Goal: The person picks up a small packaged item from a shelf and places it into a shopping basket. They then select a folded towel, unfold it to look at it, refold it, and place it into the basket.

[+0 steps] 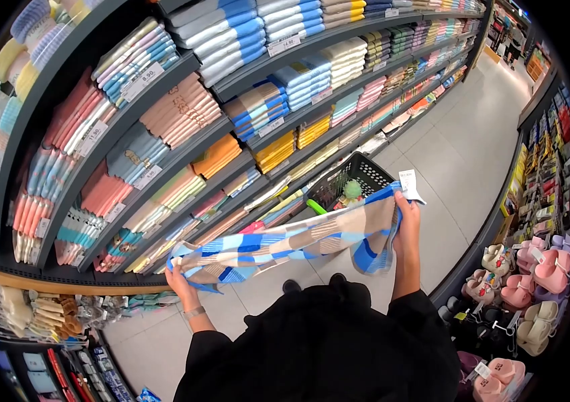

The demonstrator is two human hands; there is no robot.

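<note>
Tiered dark shelves (248, 79) bearing folded towels (230, 40) in stacks, with white price tags (142, 81) along their front edges; below, a floor (436, 157) of pale grey tiles, on which stands a black basket (370, 173).

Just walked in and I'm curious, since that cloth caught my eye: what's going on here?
A person in black holds a checked blue, beige and white towel stretched out between their left hand and right hand. A white tag shows at the left-hand end. Beyond the towel, a dark basket has a round green item in it. Shelves of folded towels line one side.
</note>
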